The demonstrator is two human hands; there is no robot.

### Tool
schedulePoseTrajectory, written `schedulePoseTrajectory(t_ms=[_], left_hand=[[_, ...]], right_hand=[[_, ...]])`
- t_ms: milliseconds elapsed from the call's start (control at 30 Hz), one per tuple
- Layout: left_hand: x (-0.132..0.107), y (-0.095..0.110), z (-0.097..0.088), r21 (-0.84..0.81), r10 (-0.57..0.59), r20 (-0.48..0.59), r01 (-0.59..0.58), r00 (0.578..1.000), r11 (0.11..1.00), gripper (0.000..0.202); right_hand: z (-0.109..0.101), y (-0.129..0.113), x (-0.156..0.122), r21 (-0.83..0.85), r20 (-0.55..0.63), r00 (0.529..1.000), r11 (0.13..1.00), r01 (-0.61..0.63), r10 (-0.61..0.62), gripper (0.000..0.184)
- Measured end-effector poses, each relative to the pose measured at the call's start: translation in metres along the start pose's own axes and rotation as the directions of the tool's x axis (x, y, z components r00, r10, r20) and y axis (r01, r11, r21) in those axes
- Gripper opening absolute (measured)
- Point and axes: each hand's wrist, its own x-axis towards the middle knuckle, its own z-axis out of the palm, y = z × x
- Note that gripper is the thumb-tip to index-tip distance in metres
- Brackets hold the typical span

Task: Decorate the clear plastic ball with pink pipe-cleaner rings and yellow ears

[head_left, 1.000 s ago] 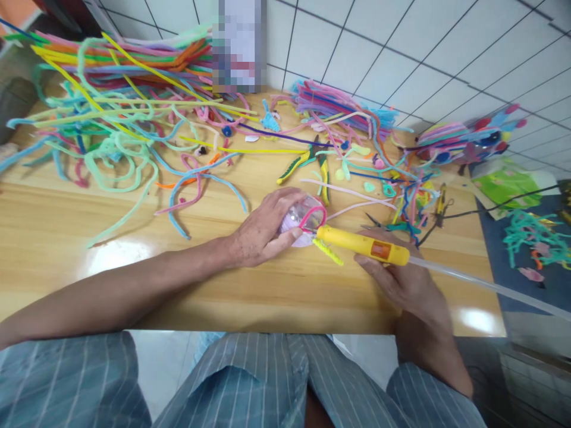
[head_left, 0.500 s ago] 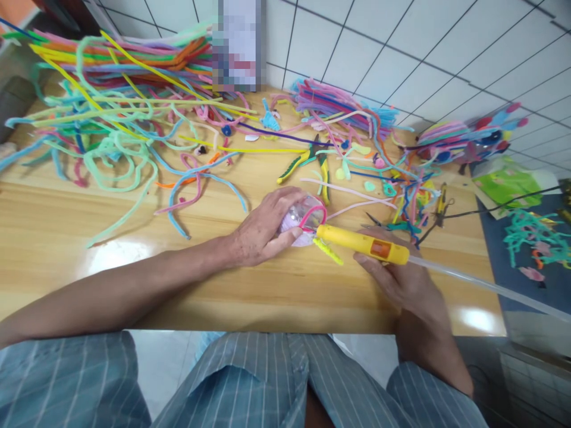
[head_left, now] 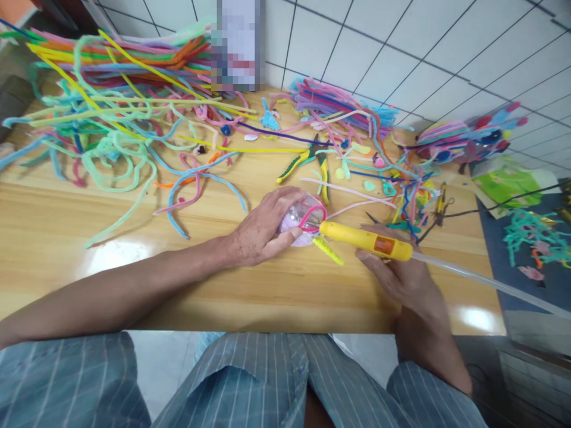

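Observation:
My left hand is closed around a small rounded lilac piece with a clear, shiny part and a bright pink pipe-cleaner loop on it. A short yellow pipe cleaner sticks out below it. My right hand grips a yellow hot glue gun, a long clear glue stick trailing from its back end. The gun's nozzle is at the pink loop; whether it touches cannot be made out. Beyond the piece lie yellow-and-black pliers with their handles spread.
Tangled green and blue pipe cleaners cover the left of the wooden table. A pink and purple bundle lies by the tiled wall. Scissors lie beyond my right hand. A green packet is at the far right.
My right hand has shifted the glue gun slightly to the right, its tip drawing back a little from the lilac piece. My left hand stays in place.

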Motion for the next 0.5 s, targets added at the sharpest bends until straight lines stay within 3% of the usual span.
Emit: schedulePoseTrajectory(t_ms=[200, 367, 500], left_hand=[[0.0, -0.001, 0.0, 0.029, 0.01, -0.002, -0.01, 1.0, 1.0, 0.061], [-0.002, -0.004, -0.003, 0.02, 0.036, 0.001, -0.036, 0.999, 0.999, 0.062], [-0.007, -0.004, -0.005, 0.037, -0.025, -0.019, 0.026, 0.999, 0.999, 0.062]], right_hand=[[0.003, 0.006, -0.001, 0.039, -0.05, 0.999, 0.999, 0.017, -0.015, 0.016], [0.003, 0.009, -0.006, 0.203, -0.05, 0.982, 0.965, -0.169, 0.182, 0.02], [-0.02, 0.016, -0.01, 0.361, -0.171, 0.917, 0.889, -0.281, 0.359, 0.041]])
